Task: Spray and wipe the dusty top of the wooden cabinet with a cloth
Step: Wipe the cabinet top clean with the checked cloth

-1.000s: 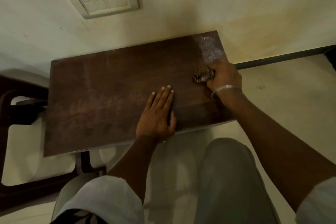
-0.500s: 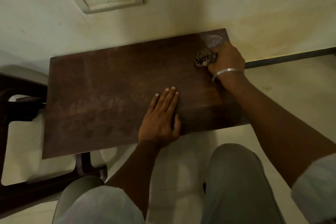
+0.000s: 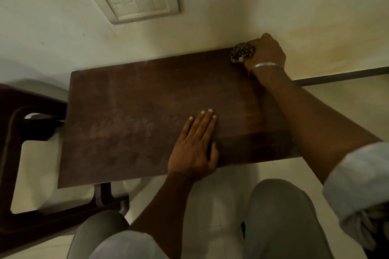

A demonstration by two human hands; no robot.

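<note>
A: Where is the cloth?

B: It is bunched into a small patterned wad at the far right corner of the cabinet top, hard against the wall. It looks soft and light, so it should squash and fold under pressure. I'd judge it best kept balled in the palm, so a broad face rubs the wood.

A: And the fingers?

B: The right hand has its fingers curled tight round the cloth. The wad pokes out of the fist toward the middle of the cabinet top. The left hand lies flat near the front edge of the cabinet top, fingers straight and close together, holding nothing. It seems to be steadying the piece.

A: Anything else?

B: Pale dusty smears show on the left half of the cabinet top. A switch plate sits on the wall beyond its back edge, and a dark chair stands off its left end.
</note>
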